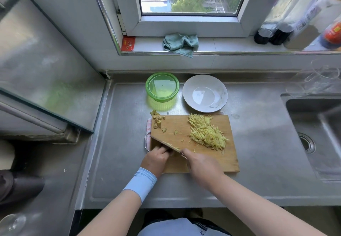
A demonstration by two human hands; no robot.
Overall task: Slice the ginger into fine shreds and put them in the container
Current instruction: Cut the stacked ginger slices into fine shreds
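**Knife set at the board's near-left corner**

The wooden cutting board (228, 158) lies on the steel tabletop (258, 162), and everything here is placed from it. The right hand (202, 166) is wrapped round the handle of the knife (166, 144). The blade runs slantwise over the board's near-left part, with its tip at the left edge. The left hand (156, 159) sits on the near-left corner, fingers curled and knuckles right against the blade. What lies under those fingers is hidden, so it cannot be told whether the hand grips anything. A pale blue sleeve (141, 184) covers that wrist.

The ginger shreds (206, 134) lie in a loose heap on the board's right half, from the far edge towards the middle. Knobbly ginger offcuts (157, 122) cluster at the far-left corner, a few of them just off the wood. Just past the far edge stands the green container (147, 88) on the left, with a white plate (191, 88) beside it. The sink (291, 117) lies well to the board's right. A crumpled cloth (180, 44) sits on the windowsill (230, 45) beyond.
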